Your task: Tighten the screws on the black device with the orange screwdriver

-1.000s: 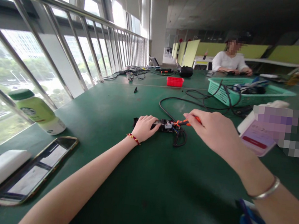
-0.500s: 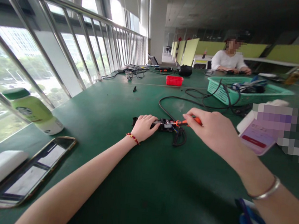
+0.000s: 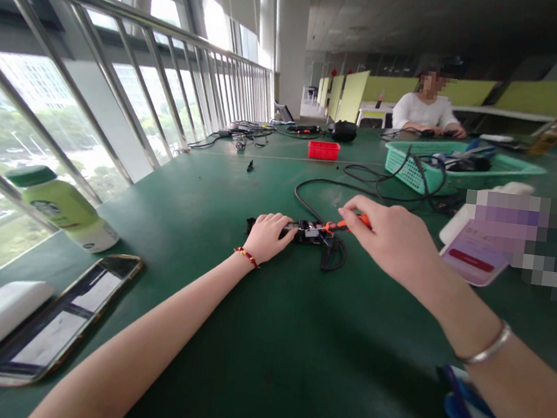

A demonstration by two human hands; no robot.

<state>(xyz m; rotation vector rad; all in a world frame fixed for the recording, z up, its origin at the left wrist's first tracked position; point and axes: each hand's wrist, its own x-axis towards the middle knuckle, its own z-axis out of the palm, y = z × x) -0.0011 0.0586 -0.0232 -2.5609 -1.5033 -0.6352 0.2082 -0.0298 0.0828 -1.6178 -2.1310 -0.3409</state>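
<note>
A long black device with its casing opened (image 3: 309, 235) lies on the green table, wires and a metal part showing inside. My left hand (image 3: 269, 235) is closed over its left half, pressing it to the tabletop and hiding that part. Between the fingers of my right hand (image 3: 381, 231) is a screwdriver with an orange and black handle (image 3: 341, 225). Its thin shaft points left and reaches into the open right half of the device; the exact contact point is too small to make out. A black cable (image 3: 335, 261) loops at the device's right end.
A green basket (image 3: 417, 164) with cables and tools stands at the back right, near a lit phone (image 3: 477, 255). Farther back are a small red box (image 3: 323, 150) and a seated person (image 3: 425, 112). On the left lie a bottle (image 3: 64, 208) and another phone (image 3: 69, 319).
My right hand and the screwdriver have shifted slightly left and up, with the handle tilted a little more steeply. My left hand stays on the device.
</note>
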